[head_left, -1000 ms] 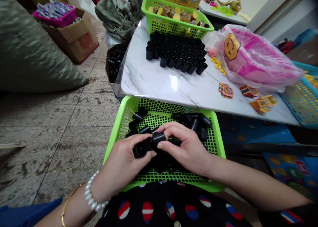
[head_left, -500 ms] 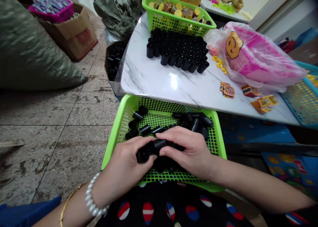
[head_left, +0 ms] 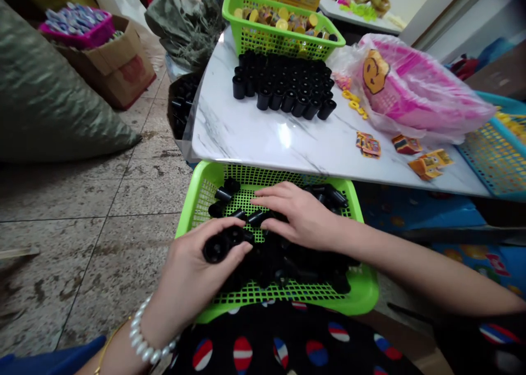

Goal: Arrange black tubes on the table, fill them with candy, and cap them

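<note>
Left hand (head_left: 184, 273) curled around 1 black plastic tube (head_left: 216, 248), fingers (head_left: 236, 249) closed over its far side and gripping it just above the heap in the green plastic mesh basket (head_left: 361, 293). Long axis of the tube roughly level across the view, tilted slightly up toward the right, round open end turned out to the lower left, away from the other hand. Left hand plainly the nearer of the 2, pearl bracelet (head_left: 146, 345) at its wrist; right hand (head_left: 298, 213) open just beside it, fingertips (head_left: 263, 197) spread and resting lightly over the loose pieces, gripping nothing that shows. Just under those fingertips, 1 more tube (head_left: 255, 218) lying on the mesh. Held tube matte black, short and hollow, no label or marking visible, same kind as the loose heap filling the near half of the basket and as the upright rows of tubes (head_left: 283, 85) on the white marble table top (head_left: 263, 145) beyond the far rim.
</note>
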`<action>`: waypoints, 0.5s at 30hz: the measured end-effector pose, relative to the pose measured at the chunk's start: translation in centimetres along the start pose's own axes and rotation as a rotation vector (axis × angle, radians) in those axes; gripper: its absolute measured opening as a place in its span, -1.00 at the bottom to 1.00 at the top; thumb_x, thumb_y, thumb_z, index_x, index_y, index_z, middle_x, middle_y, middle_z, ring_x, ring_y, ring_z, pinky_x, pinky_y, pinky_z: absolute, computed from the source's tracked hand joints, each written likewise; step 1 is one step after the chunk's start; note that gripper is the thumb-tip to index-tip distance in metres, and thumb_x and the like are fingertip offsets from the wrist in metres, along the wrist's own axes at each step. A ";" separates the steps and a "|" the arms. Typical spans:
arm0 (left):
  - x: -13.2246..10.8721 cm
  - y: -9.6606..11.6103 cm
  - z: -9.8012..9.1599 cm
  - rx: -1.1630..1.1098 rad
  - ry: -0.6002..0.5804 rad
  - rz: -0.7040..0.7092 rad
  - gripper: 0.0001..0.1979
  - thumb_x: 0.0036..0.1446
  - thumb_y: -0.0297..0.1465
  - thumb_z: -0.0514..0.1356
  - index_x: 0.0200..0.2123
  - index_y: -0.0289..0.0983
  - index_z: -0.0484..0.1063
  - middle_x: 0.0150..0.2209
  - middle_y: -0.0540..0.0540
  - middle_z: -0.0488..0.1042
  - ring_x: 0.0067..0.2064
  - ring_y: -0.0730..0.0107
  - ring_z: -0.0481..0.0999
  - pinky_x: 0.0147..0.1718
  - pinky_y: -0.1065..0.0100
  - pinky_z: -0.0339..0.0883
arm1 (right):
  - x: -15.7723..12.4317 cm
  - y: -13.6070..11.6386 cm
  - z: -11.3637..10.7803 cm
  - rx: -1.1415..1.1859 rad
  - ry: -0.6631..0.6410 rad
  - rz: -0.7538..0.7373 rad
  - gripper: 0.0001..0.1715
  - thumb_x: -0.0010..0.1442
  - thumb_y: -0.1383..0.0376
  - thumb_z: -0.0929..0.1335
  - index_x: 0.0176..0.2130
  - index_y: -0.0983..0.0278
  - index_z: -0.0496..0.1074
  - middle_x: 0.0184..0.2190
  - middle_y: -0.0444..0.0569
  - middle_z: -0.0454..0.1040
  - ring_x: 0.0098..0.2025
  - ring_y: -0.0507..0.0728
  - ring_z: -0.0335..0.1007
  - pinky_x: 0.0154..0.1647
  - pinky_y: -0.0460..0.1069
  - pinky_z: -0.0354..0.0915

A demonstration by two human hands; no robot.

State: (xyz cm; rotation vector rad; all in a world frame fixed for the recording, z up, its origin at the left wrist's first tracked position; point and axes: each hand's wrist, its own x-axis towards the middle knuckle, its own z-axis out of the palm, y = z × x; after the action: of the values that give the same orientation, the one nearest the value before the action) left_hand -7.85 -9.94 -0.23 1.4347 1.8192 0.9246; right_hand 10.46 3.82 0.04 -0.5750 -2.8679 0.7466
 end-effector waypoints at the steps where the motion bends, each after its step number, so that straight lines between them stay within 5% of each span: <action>1: 0.1 -0.1 -0.1 0.000 0.001 -0.035 -0.75 0.11 -0.24 0.28 -0.14 -0.16 0.52 -0.17 -0.03 0.61 -0.17 0.23 0.60 -0.02 0.17 0.44 | 0.9 1.0 0.3 -0.082 -0.055 0.038 -0.64 0.22 0.29 0.39 0.00 0.37 0.49 0.01 0.16 0.49 0.05 0.25 0.38 0.13 0.17 0.27; 4: 0.1 -0.4 0.1 0.017 -0.006 -0.022 -0.76 0.13 -0.25 0.27 -0.12 -0.16 0.51 -0.11 -0.08 0.59 -0.09 0.20 0.58 0.05 0.10 0.40 | 2.6 2.6 1.6 -0.200 -0.213 0.064 -0.76 0.11 0.34 0.44 -0.19 0.40 0.52 -0.08 0.20 0.50 -0.03 0.27 0.38 0.06 0.16 0.28; 6: 0.0 -0.5 0.5 0.068 -0.030 0.076 -0.78 0.12 -0.29 0.27 -0.15 -0.18 0.52 0.03 -0.14 0.52 0.04 0.14 0.51 0.11 0.06 0.35 | 2.7 2.3 1.9 -0.195 -0.206 0.066 -0.80 0.08 0.34 0.42 -0.24 0.39 0.48 -0.14 0.19 0.49 -0.05 0.25 0.37 0.01 0.13 0.29; 10: 0.1 -0.4 1.0 0.120 -0.221 0.223 -0.84 0.08 -0.35 0.28 -0.22 -0.16 0.55 0.30 -0.17 0.22 0.25 0.05 0.32 0.18 0.07 0.28 | 2.2 0.5 0.4 0.125 -0.209 0.116 -0.70 0.09 0.38 0.38 -0.12 0.34 0.42 -0.25 0.01 0.54 -0.26 0.11 0.43 -0.22 -0.02 0.32; 13: 0.2 -0.4 0.8 0.112 -0.222 0.225 -0.83 0.09 -0.33 0.29 -0.21 -0.15 0.55 0.21 -0.17 0.31 0.22 0.10 0.34 0.18 0.09 0.28 | 2.6 0.5 -0.5 0.420 -0.290 0.047 -0.69 0.19 0.36 0.32 -0.04 0.28 0.42 -0.27 -0.11 0.57 -0.35 0.00 0.44 -0.30 -0.10 0.30; 15: 0.2 -0.5 0.6 0.120 -0.144 0.189 -0.82 0.10 -0.31 0.27 -0.20 -0.17 0.55 0.14 -0.20 0.37 0.17 0.11 0.39 0.16 0.08 0.30 | 3.8 1.0 -0.2 0.315 -0.188 0.039 -0.69 0.25 0.32 0.29 -0.01 0.30 0.41 -0.29 -0.08 0.57 -0.37 0.00 0.42 -0.32 -0.09 0.29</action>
State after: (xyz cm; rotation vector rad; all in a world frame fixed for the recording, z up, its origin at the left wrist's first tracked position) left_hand -7.63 -9.70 -0.97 1.7259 1.6785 0.7905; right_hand 7.39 6.21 -0.21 -0.5439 -2.8193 1.2907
